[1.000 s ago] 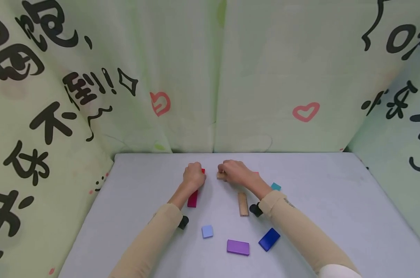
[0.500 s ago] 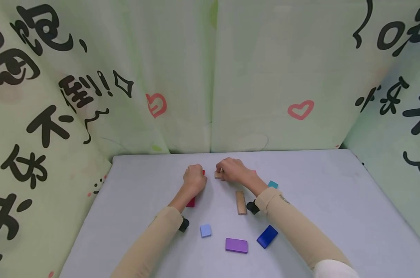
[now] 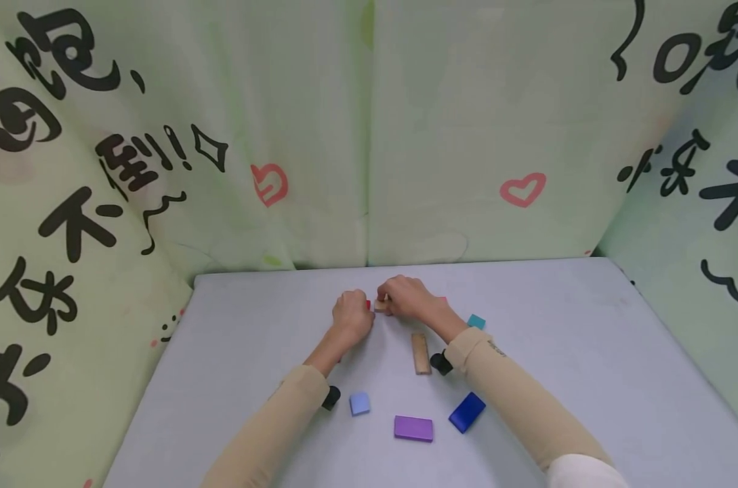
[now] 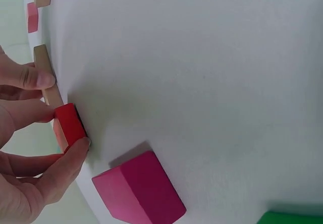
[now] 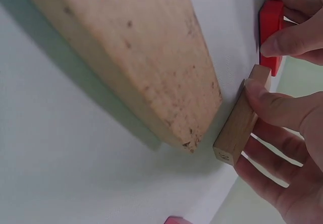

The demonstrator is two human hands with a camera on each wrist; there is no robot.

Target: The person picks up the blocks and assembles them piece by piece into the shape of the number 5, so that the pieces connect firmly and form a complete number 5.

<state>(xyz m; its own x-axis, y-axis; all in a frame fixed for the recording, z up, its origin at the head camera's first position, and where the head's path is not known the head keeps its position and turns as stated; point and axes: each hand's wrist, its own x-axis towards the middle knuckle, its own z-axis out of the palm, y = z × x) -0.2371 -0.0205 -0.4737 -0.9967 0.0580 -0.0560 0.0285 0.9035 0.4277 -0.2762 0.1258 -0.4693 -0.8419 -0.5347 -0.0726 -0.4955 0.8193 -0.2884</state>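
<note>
Near the table's back edge, my left hand (image 3: 352, 318) pinches a red block (image 4: 71, 126) between thumb and fingers. Beside it my right hand (image 3: 408, 299) grips a narrow wooden block (image 5: 241, 119), thumb on one side and fingers on the other. In the left wrist view, one end of the wooden block meets the red block or nearly so. A magenta block (image 4: 141, 191) lies on the table close to my left hand. Both hands hold their blocks low at the tabletop.
Nearer the front lie another wooden block (image 3: 421, 353), a light blue block (image 3: 359, 404), a purple block (image 3: 414, 428) and a dark blue block (image 3: 467, 412). A teal block (image 3: 476, 321) sits beyond my right wrist. A green block (image 4: 290, 218) shows in the left wrist view.
My left hand has moved right with the red block, closing the gap to the wooden block. My right hand keeps its grip, almost still. The head view has shifted slightly.
</note>
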